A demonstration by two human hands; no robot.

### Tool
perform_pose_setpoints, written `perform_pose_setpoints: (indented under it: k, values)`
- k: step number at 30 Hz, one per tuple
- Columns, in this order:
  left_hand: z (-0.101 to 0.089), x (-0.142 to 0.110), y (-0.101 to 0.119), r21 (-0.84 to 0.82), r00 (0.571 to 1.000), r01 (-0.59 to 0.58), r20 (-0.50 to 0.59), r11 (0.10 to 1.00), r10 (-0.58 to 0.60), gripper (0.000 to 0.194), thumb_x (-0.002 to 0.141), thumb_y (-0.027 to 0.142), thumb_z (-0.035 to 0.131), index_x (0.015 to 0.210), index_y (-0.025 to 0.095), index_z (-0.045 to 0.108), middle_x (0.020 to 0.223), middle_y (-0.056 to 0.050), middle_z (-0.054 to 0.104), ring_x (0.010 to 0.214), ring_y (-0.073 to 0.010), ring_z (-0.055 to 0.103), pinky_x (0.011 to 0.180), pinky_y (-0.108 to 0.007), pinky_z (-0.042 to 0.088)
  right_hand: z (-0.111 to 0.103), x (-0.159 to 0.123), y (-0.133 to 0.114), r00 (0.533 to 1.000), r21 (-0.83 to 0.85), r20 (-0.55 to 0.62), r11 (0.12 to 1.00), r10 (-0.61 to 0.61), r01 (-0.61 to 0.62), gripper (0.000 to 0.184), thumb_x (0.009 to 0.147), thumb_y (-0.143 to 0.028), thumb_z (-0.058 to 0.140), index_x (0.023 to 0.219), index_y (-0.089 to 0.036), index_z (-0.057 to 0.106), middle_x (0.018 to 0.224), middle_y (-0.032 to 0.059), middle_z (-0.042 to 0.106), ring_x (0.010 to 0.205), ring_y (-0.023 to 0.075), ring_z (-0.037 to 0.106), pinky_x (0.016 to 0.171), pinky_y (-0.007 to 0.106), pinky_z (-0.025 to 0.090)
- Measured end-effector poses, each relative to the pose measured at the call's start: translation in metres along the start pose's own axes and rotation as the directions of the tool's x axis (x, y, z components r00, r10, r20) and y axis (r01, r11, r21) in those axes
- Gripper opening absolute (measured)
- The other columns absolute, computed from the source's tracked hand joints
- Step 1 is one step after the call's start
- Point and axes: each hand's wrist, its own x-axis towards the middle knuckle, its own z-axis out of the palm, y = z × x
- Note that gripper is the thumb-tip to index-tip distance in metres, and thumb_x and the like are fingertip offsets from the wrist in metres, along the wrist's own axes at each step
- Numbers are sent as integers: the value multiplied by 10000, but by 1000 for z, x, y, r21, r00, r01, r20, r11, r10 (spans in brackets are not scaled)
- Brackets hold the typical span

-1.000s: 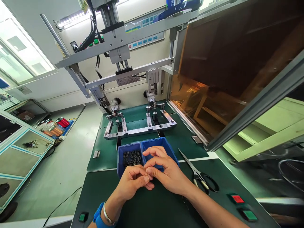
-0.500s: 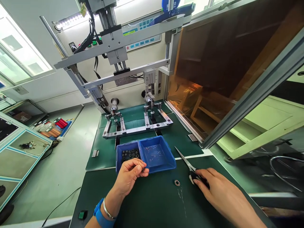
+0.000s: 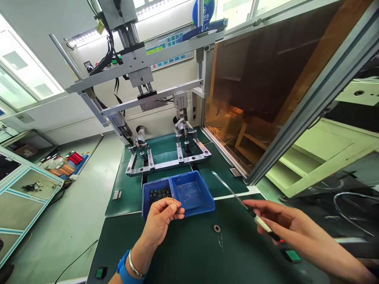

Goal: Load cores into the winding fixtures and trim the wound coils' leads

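Note:
My left hand is closed in a pinch on a small wire-wound core; the fingers cover most of it, and a thin wire end sticks up. My right hand grips the scissors by their black and pale handles. The scissors are turned edge-on, blades pointing up and left, raised above the table. Between the hands, a small round copper-wound core lies on the green mat with thin wire scraps just below it.
A blue two-part tray sits beyond my left hand, with dark cores in its left part and wire clippings in its right. Behind it stands a winding machine's metal frame. Green buttons flank the table's front. A tinted panel rises at right.
My right hand has picked the scissors up off the mat and moved right, turning them edge-on. My left hand keeps its pinch. The view has shifted slightly.

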Motion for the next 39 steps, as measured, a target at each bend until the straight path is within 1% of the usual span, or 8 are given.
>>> perform_pose_setpoints:
  k: [2,4,6,8,17,25,33,39]
  values:
    - [6,2,0,2,1000,30,8,1000,-30,281,712,360,865,732,120,720,897,-71,639,814,-196,671,715,-267,567,6,5,-16,974,57,223,998,-34,21,482,739,-499,676,1101,-180,675,767,43,547,639,167,533,552,267,430]
    - [13,3,1,8,998,55,27,998,-55,270,717,345,861,713,122,709,916,-74,650,848,-202,669,745,-276,567,15,17,-27,899,93,434,996,-57,19,395,685,-372,707,1017,-158,700,718,13,517,615,135,476,570,252,398]
    - [18,4,2,17,995,83,48,996,-84,276,713,335,862,685,119,692,914,-80,665,863,-205,670,769,-282,565,24,30,-32,838,133,537,991,-98,31,353,684,-305,681,995,-140,699,725,10,534,640,129,470,584,239,381]
    - [23,6,3,18,991,118,54,993,-119,299,683,336,877,662,114,678,879,-86,680,848,-207,675,774,-286,567,32,42,-31,805,178,575,983,-147,53,344,715,-293,656,1016,-131,691,750,17,562,659,131,486,591,236,387]
    - [30,14,3,47,978,210,-8,977,-209,366,563,354,923,673,94,689,796,-104,708,749,-198,685,716,-284,579,36,52,-22,801,145,572,983,-176,113,334,782,-324,637,1045,-123,686,721,5,552,596,117,480,506,216,392]
    - [31,16,-1,78,974,228,-19,971,-227,403,536,385,929,660,96,677,774,-95,699,724,-186,676,689,-277,575,35,45,-29,821,121,555,989,-134,79,349,753,-307,601,1023,-102,682,714,-1,548,568,101,497,467,188,374]
    - [31,17,-2,86,971,241,-21,967,-240,414,527,385,927,670,96,668,794,-103,698,736,-195,680,700,-289,571,35,41,-31,813,158,564,985,-144,65,282,763,-282,608,969,-101,676,708,10,582,581,100,505,483,183,369]
    - [31,12,-5,85,972,235,-9,968,-235,400,557,390,911,650,102,650,827,-99,677,759,-204,678,718,-302,570,39,34,-33,827,144,555,990,-88,9,344,775,-385,630,969,-102,659,702,21,587,541,92,498,402,160,308]
